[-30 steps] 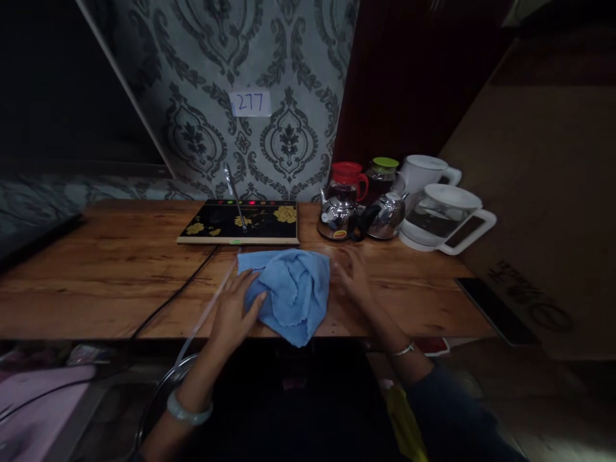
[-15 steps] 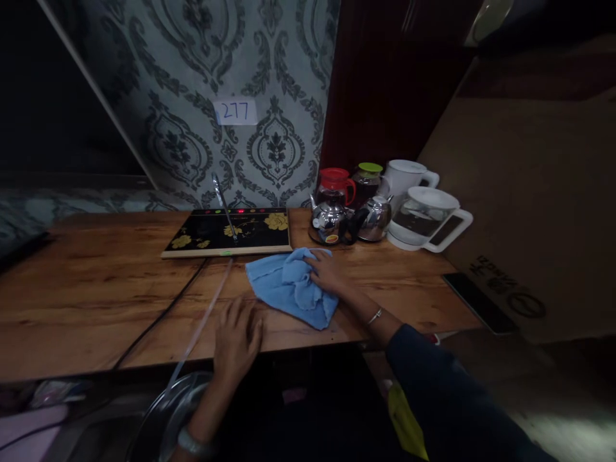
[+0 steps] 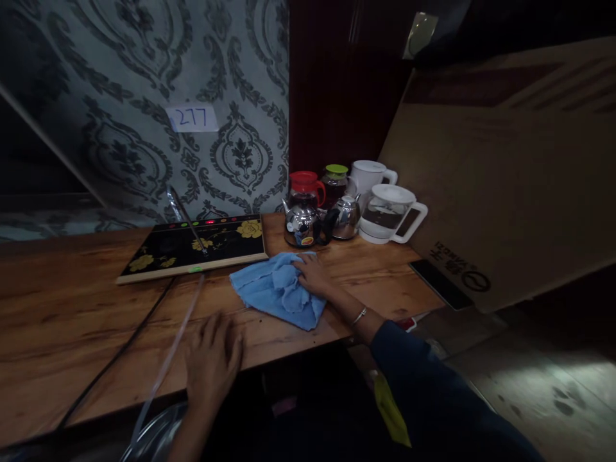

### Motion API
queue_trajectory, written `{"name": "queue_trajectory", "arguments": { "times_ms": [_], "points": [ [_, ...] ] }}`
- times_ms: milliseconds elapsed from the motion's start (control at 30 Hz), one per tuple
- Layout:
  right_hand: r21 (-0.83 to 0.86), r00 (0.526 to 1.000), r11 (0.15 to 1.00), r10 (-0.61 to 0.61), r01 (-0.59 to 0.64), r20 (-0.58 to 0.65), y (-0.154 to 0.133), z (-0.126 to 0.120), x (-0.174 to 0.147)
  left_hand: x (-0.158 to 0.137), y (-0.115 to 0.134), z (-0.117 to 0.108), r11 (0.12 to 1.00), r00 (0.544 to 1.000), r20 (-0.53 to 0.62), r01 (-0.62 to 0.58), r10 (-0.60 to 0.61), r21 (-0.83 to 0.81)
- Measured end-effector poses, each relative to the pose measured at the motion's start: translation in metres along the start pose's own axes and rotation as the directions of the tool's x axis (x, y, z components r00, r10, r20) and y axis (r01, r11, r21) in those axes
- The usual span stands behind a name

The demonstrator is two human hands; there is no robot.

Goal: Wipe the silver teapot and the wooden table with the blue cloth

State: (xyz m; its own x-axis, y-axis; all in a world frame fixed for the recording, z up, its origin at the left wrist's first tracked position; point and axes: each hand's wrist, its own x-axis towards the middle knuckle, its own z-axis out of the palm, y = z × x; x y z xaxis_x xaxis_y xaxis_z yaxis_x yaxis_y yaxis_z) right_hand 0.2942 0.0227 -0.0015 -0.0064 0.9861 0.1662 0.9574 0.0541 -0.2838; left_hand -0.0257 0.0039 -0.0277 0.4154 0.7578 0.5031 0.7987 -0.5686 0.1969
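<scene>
A blue cloth [image 3: 279, 289], rumpled in the middle and spread at its edges, lies on the wooden table [image 3: 375, 269]. My right hand [image 3: 312, 277] grips its right side, with the fingers partly sunk in the folds. Left of the cloth, my left hand [image 3: 212, 359] rests open on the table's front edge, fingers stretched forward and holding nothing. Behind the cloth stands a shiny steel kettle [image 3: 302, 221] with a black handle. A black tea stove panel [image 3: 197, 247] with gold flowers and a thin metal spout [image 3: 185, 218] sits to the back left.
Beside the kettle are a red-lidded jug [image 3: 304, 183], a green-lidded jug [image 3: 335, 183], a second steel kettle [image 3: 346, 218] and a white-handled clear pitcher [image 3: 385, 218]. A phone-like black slab [image 3: 440, 282] lies at the right edge, by a cardboard box [image 3: 481, 179]. A cable [image 3: 115, 356] and clear tube [image 3: 168, 359] cross the table.
The view has turned to the right, so the table's things appear farther left. My right hand stays on the cloth, and my left hand still rests at the table's edge.
</scene>
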Motion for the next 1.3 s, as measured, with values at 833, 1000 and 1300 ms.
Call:
{"name": "queue_trajectory", "arguments": {
  "times_ms": [833,1000,1300],
  "points": [
    [-0.153,0.782,0.78,0.553,-0.607,-0.287,0.164,-0.045,-0.088,0.003,-0.003,0.004,0.989,0.997,0.028,-0.075,0.071,0.129],
    [-0.169,0.735,0.728,0.596,-0.664,-0.323,0.151,-0.039,-0.112,0.002,-0.001,0.004,0.99,0.998,0.057,-0.043,0.035,0.136],
    [-0.19,0.716,0.705,0.596,-0.683,-0.364,0.11,-0.027,-0.154,0.001,0.007,-0.002,0.993,0.992,0.124,-0.007,-0.008,0.121]
  ]
}}
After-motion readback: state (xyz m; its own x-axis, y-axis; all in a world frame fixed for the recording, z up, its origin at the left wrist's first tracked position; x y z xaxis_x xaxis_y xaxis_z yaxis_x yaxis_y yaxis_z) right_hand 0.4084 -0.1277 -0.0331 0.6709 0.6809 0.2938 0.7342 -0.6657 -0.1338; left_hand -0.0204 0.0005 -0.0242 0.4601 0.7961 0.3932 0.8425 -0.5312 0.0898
